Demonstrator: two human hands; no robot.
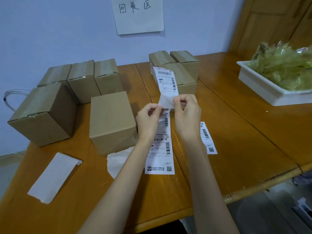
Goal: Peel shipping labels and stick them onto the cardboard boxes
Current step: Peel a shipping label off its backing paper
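Observation:
A long strip of printed shipping labels [160, 149] hangs from both hands over the wooden table [244, 132]. My left hand [148, 120] pinches the strip's edge near its fold. My right hand [187, 114] pinches the half-peeled label [167, 81], which curls upward, with translucent backing showing below it. A plain cardboard box [111, 120] stands just left of my hands. Several taped boxes [81, 80] sit at the back left, and three more boxes [184, 68] stand behind the raised label. Another label [207, 139] lies flat to the right.
Two pieces of white backing paper [54, 176] lie on the table at the front left. A white tray [263, 88] full of crumpled yellowish tape stands at the right. A paper sign [140, 14] hangs on the wall. The table's front edge runs near my forearms.

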